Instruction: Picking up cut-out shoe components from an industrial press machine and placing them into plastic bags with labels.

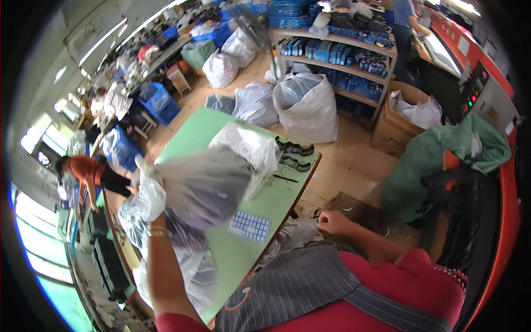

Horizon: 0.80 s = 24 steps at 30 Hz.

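My left arm reaches over the green table (227,271). Its hand (157,222) is closed around the gathered neck of a clear plastic bag (213,191) full of dark goods; the plastic covers most of the fingers. Bulky clear bags (188,271) stand beside that forearm. My right hand (334,222) is curled into a fist in front of my body, off the table's right edge, with nothing visible in it. On the tabletop are a white plastic bag (249,146), a sheet of blue-and-white labels (250,226), dark curved strips (296,163) and a thin dark stick (286,178).
Large stuffed sacks (306,105) stand on the floor beyond the table. Shelving (332,66) with blue packs is behind them. To the right are a cardboard box (394,130), a green sack (442,160) and a red machine (487,61). Another person (91,170) works at the left.
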Tool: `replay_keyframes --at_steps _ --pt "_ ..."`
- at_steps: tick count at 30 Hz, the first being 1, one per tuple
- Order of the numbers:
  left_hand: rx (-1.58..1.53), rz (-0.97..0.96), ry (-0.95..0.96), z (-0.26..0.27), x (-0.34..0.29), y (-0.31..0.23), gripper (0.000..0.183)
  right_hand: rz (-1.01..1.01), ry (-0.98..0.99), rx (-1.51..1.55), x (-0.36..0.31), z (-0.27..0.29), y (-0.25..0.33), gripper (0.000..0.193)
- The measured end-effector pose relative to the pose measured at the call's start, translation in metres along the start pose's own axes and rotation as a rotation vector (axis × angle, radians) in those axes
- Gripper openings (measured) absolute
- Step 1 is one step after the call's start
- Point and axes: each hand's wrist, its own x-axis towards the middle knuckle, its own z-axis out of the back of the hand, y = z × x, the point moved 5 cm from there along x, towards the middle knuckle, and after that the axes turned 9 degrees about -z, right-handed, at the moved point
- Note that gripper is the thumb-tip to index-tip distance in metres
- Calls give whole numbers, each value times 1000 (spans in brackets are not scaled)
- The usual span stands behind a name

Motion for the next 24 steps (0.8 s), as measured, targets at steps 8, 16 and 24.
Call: replay_keyframes --at_steps 8,16,24 --pt "2147 -449 20 106 -51 18 34 -139 240 -778 -25 -35 -207 25" --pt "2029 -452 152 -27 -58 109 27 -25 363 -606 -23 -37 -174 29" --pt "1889 -217 308 -70 -98 106 49 134 286 -331 101 -157 9 52"
